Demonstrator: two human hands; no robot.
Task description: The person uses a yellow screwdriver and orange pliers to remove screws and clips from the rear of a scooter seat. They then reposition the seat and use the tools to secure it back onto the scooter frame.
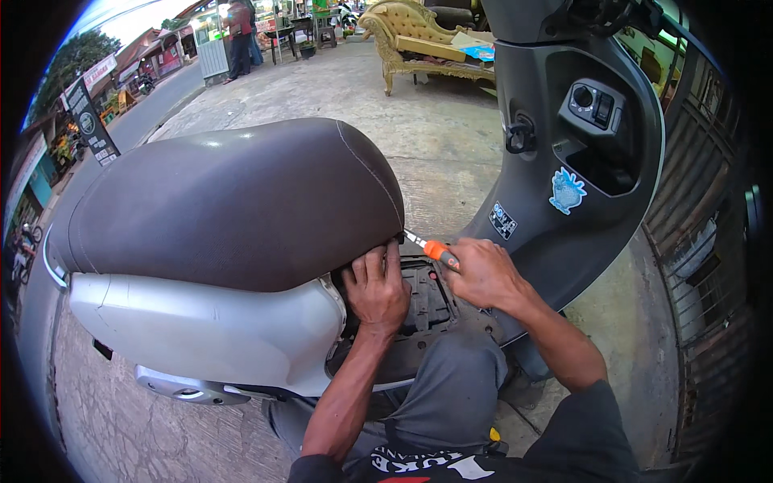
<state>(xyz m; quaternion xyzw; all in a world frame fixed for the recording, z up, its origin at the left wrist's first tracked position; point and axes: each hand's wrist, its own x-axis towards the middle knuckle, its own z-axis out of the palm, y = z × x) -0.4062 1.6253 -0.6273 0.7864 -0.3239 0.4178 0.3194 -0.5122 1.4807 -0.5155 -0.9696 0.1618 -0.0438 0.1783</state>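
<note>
A scooter with a dark brown seat and a pale silver side panel stands in front of me. My right hand is closed around the orange and grey handle of a screwdriver. Its metal shaft points left, and its tip meets the seat's front lower edge. Just below that edge is my left hand, its fingers bent upward and close together near the screwdriver's tip. The seat's lip hides the fingertips and whatever they press on. Between seat and front shield, the dark floorboard has its inner frame exposed.
On the right rises the scooter's grey front shield with its ignition switch and stickers. My knee is close below the floorboard. Farther off are an ornate gold sofa, a person by a stall, and a street. A metal fence runs along the right.
</note>
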